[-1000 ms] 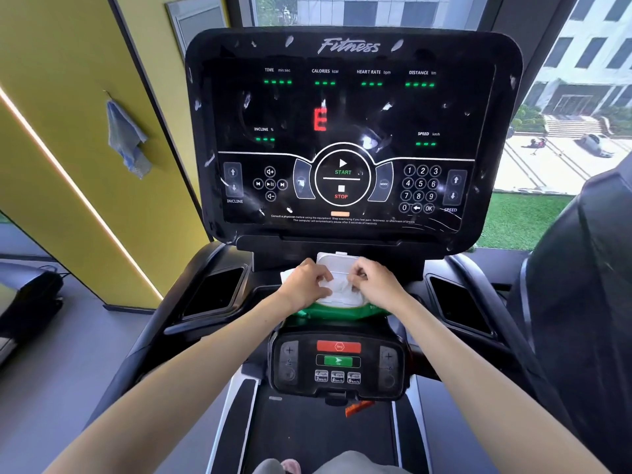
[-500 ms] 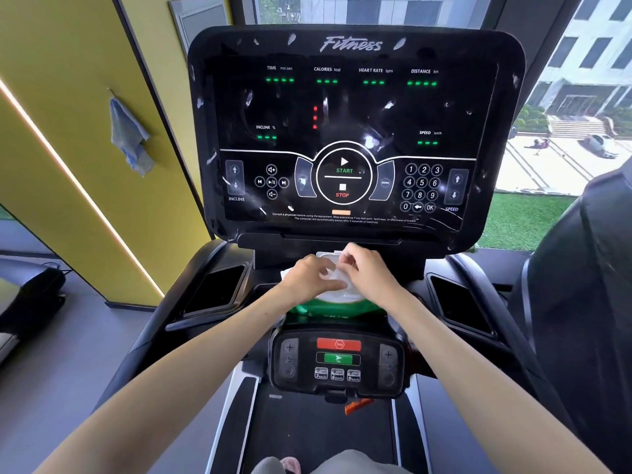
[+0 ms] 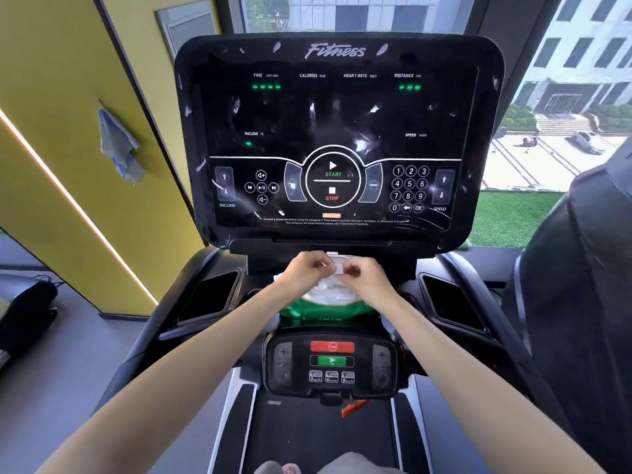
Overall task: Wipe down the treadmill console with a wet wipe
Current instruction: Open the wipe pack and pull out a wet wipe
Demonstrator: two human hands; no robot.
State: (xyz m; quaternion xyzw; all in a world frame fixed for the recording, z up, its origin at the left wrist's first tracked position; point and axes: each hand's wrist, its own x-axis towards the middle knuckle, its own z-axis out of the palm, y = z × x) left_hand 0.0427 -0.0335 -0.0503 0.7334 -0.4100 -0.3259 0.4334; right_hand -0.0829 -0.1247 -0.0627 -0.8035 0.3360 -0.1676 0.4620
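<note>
Finding: wet-wipe pack (image 3: 325,307) sits at 6 o'clock below the smeared treadmill console (image 3: 335,131). Left hand (image 3: 306,271) and right hand (image 3: 367,280) both pinch its white top. Recommended: steady the pack with one hand and draw a single wipe straight upward.

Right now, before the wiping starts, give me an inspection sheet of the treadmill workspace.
Surface: treadmill console lit, white smears and flecks across its black face.
Job's things: wet wipe pack, green with a white top, on the ledge below the console.
Clutter: blue cloth hangs on the yellow wall; orange clip pokes out under the lower control panel.
Grippers: left hand and right hand both pinch at the pack's white top; no wipe pulled clear.
Cables: what looks like a thin lead by the dark machine at far left.
Surroundings: window onto lawn at right.
</note>
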